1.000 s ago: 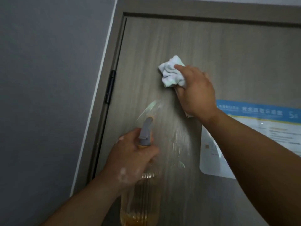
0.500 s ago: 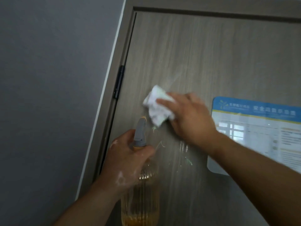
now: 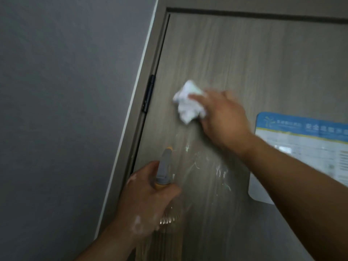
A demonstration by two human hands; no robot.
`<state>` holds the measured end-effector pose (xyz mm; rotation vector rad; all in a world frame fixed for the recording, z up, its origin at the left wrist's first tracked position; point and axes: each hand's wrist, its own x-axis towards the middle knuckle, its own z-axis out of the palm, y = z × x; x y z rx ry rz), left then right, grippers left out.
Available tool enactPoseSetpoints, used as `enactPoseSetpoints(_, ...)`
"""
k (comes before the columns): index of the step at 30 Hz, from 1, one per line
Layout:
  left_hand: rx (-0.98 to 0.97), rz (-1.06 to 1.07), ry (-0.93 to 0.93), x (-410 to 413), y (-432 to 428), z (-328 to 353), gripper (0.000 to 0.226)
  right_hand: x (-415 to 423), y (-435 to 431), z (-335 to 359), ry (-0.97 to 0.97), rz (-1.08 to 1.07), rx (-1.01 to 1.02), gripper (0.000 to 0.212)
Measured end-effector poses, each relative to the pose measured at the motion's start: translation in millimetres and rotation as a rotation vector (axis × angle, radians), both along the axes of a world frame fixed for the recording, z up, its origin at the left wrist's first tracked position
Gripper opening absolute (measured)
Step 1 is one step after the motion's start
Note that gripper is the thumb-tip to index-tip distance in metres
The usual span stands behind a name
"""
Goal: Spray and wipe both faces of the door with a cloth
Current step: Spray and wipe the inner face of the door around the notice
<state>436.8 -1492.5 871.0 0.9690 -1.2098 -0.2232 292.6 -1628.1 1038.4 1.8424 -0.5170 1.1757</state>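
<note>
A grey-brown wood-grain door (image 3: 244, 59) fills the right of the head view. My right hand (image 3: 224, 117) presses a crumpled white cloth (image 3: 188, 104) against the door near its hinge side. Wet streaks and droplets (image 3: 216, 170) glisten on the door below the cloth. My left hand (image 3: 148, 196) grips the neck of a clear spray bottle (image 3: 169, 219) with a grey trigger head (image 3: 164, 164), nozzle pointing up toward the door. The bottle's lower part runs out of the frame.
A blue-and-white printed notice (image 3: 308, 153) is stuck to the door at the right. A black hinge (image 3: 148, 93) sits on the door's left edge, inside the door frame (image 3: 148, 59). A grey wall (image 3: 66, 110) fills the left.
My right hand swept the cloth down and left across the door, then sideways toward the hinge. The left hand and bottle have kept their place.
</note>
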Motion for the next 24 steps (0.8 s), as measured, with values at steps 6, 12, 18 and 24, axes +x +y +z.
enactPoseSetpoints(6,-0.044,-0.022,0.043,1,8,-4,0.022,-17,0,-84,0.356,0.010,-0.081,0.066)
enactPoseSetpoints(12,-0.028,-0.027,-0.001,-2,6,-4,0.017,-10,1,31,-0.035,-0.009,-0.036,0.053)
enactPoseSetpoints(18,0.023,-0.017,0.030,-5,11,-6,0.023,-4,-1,-25,0.011,0.014,-0.093,0.055)
enactPoseSetpoints(24,0.060,-0.045,0.038,-9,27,-15,0.029,-33,6,-122,0.154,0.042,0.019,0.050)
